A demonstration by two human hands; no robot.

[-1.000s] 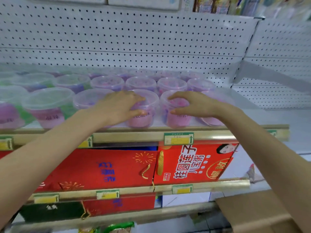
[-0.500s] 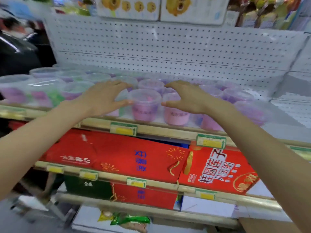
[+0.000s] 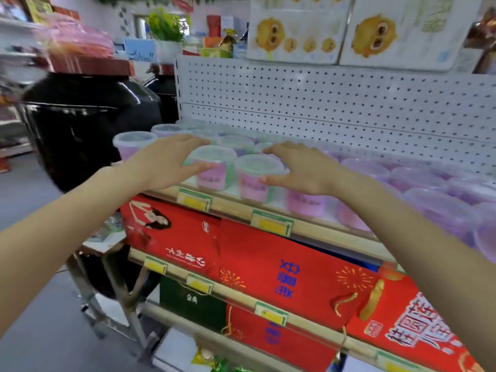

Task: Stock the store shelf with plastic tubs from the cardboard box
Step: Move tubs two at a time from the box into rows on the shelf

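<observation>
Several clear lidded plastic tubs with pink and purple contents stand in rows on the store shelf. My left hand reaches in from the left, fingers stretched over the rows and thumb touching the side of a front tub. To the right, my right hand lies spread over another tub, its thumb against the neighbouring front tub. These two front tubs stand between my hands. Neither hand grips anything. The cardboard box is out of view.
A white pegboard panel backs the shelf, with printed cartons on top. Red gift boxes fill the lower shelves. A large black jar stands left of the shelf end, above grey floor.
The view has swung left and my hands have slid left along the front row, from the tubs near the shelf's middle to those near its left end. The hands stay spread.
</observation>
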